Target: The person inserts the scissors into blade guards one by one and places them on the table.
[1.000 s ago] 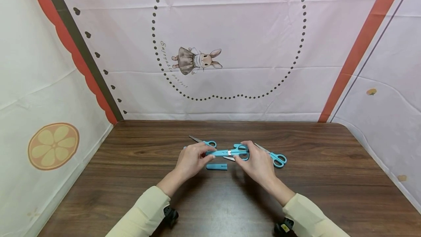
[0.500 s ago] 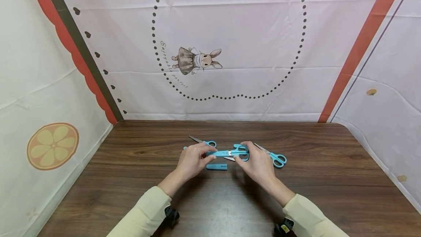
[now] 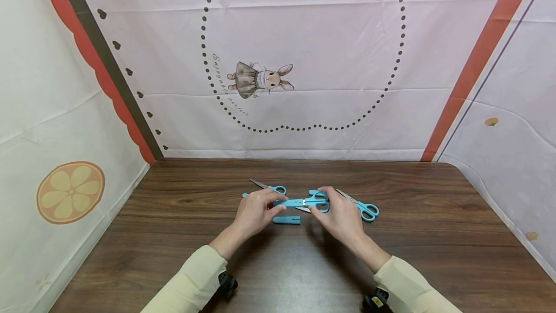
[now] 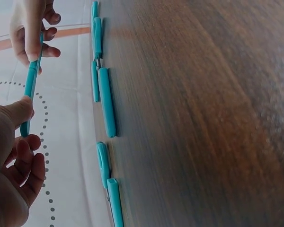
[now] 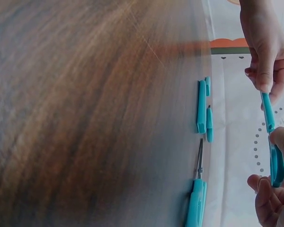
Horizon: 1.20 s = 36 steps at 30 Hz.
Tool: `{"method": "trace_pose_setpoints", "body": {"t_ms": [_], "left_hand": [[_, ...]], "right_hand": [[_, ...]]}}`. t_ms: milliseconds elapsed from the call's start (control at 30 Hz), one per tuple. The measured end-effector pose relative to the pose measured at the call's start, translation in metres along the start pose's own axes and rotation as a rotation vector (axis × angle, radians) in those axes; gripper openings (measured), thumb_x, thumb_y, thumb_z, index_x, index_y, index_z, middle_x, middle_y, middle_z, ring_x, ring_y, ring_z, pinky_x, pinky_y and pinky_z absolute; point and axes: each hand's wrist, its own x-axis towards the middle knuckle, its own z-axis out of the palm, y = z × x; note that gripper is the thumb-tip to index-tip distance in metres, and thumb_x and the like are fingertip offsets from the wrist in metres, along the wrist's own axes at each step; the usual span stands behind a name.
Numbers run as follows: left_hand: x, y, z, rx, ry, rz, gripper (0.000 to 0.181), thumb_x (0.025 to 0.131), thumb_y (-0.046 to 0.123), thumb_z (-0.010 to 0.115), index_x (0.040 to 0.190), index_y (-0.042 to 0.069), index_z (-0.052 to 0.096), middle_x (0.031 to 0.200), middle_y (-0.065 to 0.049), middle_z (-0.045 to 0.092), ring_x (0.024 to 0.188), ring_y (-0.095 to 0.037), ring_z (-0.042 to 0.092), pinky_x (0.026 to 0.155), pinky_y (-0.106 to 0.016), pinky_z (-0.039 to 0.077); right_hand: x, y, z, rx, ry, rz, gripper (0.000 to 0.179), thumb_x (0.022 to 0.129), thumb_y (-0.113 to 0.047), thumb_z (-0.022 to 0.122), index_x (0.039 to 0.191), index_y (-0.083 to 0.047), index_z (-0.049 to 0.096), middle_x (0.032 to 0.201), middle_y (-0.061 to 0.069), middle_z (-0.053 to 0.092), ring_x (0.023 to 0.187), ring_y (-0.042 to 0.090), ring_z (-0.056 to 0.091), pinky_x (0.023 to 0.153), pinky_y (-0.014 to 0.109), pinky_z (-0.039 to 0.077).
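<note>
Both hands hold one pair of light-blue scissors (image 3: pixel 320 199) level above the table. My left hand (image 3: pixel 255 210) pinches the blue blade cover (image 3: pixel 292 203) between thumb and fingers. At the other end, my right hand (image 3: pixel 341 212) grips the looped handles. A narrow silvery strip shows between cover and handles, so most of the blade is hidden. In the left wrist view, the cover (image 4: pixel 30 85) stretches between the two hands. The right wrist view shows the handle (image 5: pixel 276 163) between the right thumb and fingers.
A loose blue cover (image 3: pixel 286 220) lies nearer on the table. Other scissors lie at back left (image 3: pixel 278 189) and beside the right hand (image 3: pixel 368 211). A bare blade (image 3: pixel 302 210) shows below the held pair. Pale printed cloth (image 3: pixel 339 62) stands behind the table.
The left hand has shifted very slightly right. The held scissors and cover look nearly unchanged, and the right hand stays in place.
</note>
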Motion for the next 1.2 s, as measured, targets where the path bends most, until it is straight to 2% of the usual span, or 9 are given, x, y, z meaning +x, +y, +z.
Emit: {"method": "trace_pose_setpoints", "body": {"t_ms": [233,533,833,1000,1200], "left_hand": [[0.001,0.002,0.000,-0.001,0.001,0.012,0.018,0.079,0.026,0.073,0.096,0.022,0.072,0.069,0.013,0.053,0.054,0.001,0.040,0.046,-0.016,0.033],[0.000,-0.001,0.000,0.003,0.018,0.027,0.018,0.077,0.027,0.074,0.094,0.020,0.072,0.069,0.013,0.054,0.053,0.002,0.041,0.045,-0.015,0.033],[-0.003,-0.005,0.002,0.004,-0.001,0.009,0.017,0.077,0.027,0.074,0.094,0.023,0.072,0.067,0.016,0.051,0.053,0.003,0.041,0.045,-0.016,0.033],[-0.005,-0.008,0.001,0.016,-0.009,0.008,0.015,0.078,0.030,0.074,0.093,0.027,0.072,0.065,0.018,0.049,0.053,0.003,0.040,0.044,-0.016,0.032],[-0.005,-0.008,-0.001,0.026,-0.021,0.003,0.016,0.077,0.031,0.074,0.092,0.027,0.071,0.065,0.018,0.049,0.053,0.004,0.040,0.044,-0.016,0.032]], "right_hand": [[0.000,-0.001,0.002,0.013,-0.007,-0.013,0.046,0.075,-0.035,0.074,0.112,-0.010,0.060,0.066,-0.001,0.059,0.042,0.002,0.034,0.039,0.020,0.026],[0.000,-0.004,0.003,0.012,-0.023,0.008,0.045,0.075,-0.036,0.074,0.110,-0.011,0.061,0.065,-0.001,0.060,0.041,0.003,0.033,0.039,0.021,0.027],[0.001,-0.005,0.002,0.012,-0.044,0.010,0.046,0.074,-0.037,0.074,0.111,-0.013,0.061,0.071,-0.003,0.063,0.043,0.002,0.037,0.040,0.021,0.029],[-0.001,-0.005,0.002,0.000,-0.080,0.024,0.048,0.074,-0.039,0.074,0.113,-0.013,0.060,0.069,-0.003,0.062,0.043,0.002,0.036,0.039,0.021,0.029],[-0.002,-0.004,0.002,-0.030,-0.087,0.004,0.050,0.074,-0.040,0.075,0.114,-0.014,0.060,0.062,-0.009,0.053,0.042,0.002,0.033,0.037,0.021,0.027]]}}
